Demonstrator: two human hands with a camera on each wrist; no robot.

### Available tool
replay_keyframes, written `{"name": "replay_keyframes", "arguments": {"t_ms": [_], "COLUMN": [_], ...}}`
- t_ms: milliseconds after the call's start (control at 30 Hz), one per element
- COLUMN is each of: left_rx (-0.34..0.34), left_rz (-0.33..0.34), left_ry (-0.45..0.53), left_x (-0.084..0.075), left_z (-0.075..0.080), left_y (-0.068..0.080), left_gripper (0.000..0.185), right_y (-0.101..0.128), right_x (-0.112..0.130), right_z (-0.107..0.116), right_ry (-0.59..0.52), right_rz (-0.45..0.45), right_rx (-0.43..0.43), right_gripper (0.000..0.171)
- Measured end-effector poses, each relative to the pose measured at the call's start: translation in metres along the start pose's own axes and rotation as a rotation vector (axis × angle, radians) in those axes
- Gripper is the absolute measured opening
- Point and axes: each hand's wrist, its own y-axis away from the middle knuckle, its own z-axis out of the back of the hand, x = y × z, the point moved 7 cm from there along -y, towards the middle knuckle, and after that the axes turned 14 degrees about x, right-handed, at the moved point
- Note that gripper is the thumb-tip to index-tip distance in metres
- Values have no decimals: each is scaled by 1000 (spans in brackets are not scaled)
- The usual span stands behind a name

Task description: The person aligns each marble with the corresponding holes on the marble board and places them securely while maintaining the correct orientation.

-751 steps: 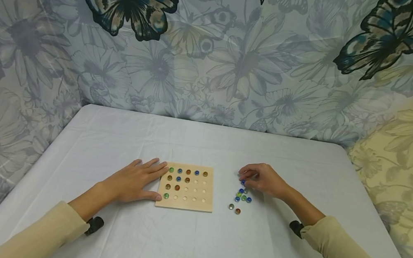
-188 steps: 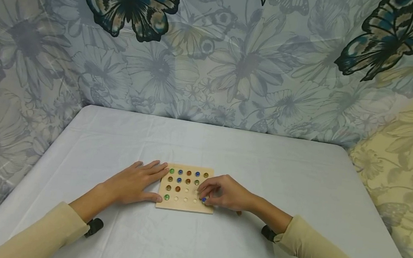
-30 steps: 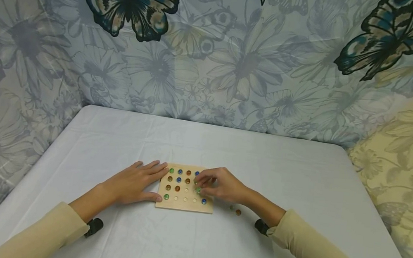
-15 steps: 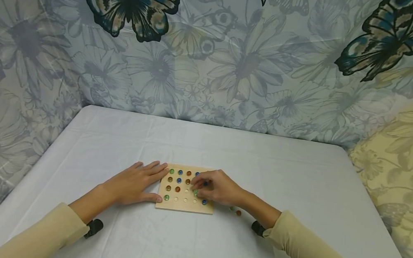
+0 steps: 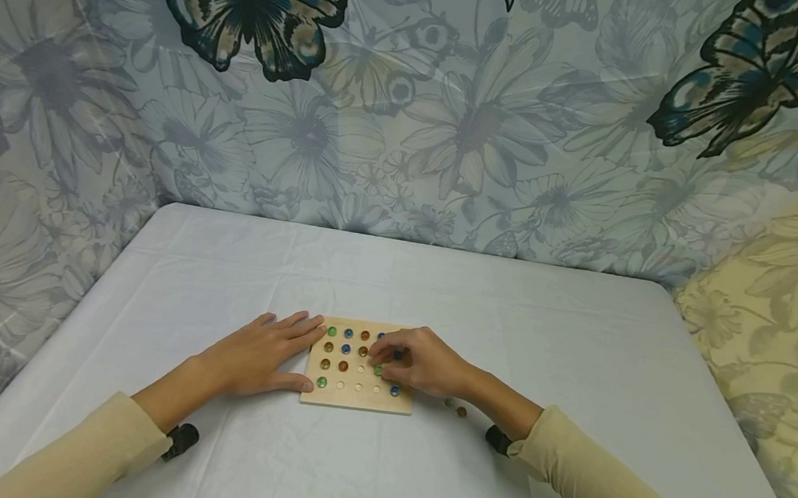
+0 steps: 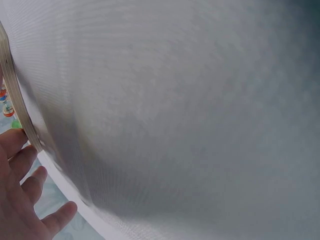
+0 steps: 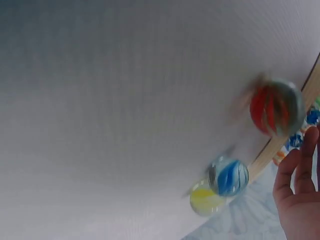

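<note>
A pale wooden board with rows of round hollows lies on the white-covered table, many hollows filled with glass marbles. My left hand rests at its left edge, fingers spread and thumb near the lower corner. In the left wrist view that hand's fingers reach the board's edge. My right hand is over the board's right side, pinching a green marble at the third row. This hand hides part of the right columns. A blue marble sits in the bottom right hollow.
Right of the board lie loose marbles, among them a brownish one. The right wrist view shows a red one, a blue-swirled one and a yellow one. A patterned cloth hangs behind the table.
Since the oldest frame, the loose pile has shrunk and more hollows hold marbles. Over the last second my right hand moved slightly left with the green marble; my left hand stayed put.
</note>
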Motion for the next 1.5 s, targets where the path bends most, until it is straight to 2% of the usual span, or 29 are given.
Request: {"name": "replay_keyframes", "arguments": {"t_ms": [167,300,567,1000,1267,1500], "left_rx": [-2,-4,-1,8,11,6], "left_rz": [1,-3,-4,-1,0,-7], "left_ry": [2,7,20,24,24,32], "left_x": [-1,-2,-2,-3,-2,-3], "left_z": [1,2,1,3,2,3], "left_y": [1,1,2,2,2,3], "left_gripper": [86,86,86,85,85,85], "right_y": [8,19,51,89,98,101], "right_x": [3,0,-18,-53,-58,-60], "right_z": [12,22,35,35,32,31], "right_ry": [51,57,69,8,-40,-38], "right_rz": [-4,-40,-98,-170,-162,-168], "right_rx": [-31,-48,-74,-43,-33,-32], "right_gripper": [27,27,27,28,27,30]}}
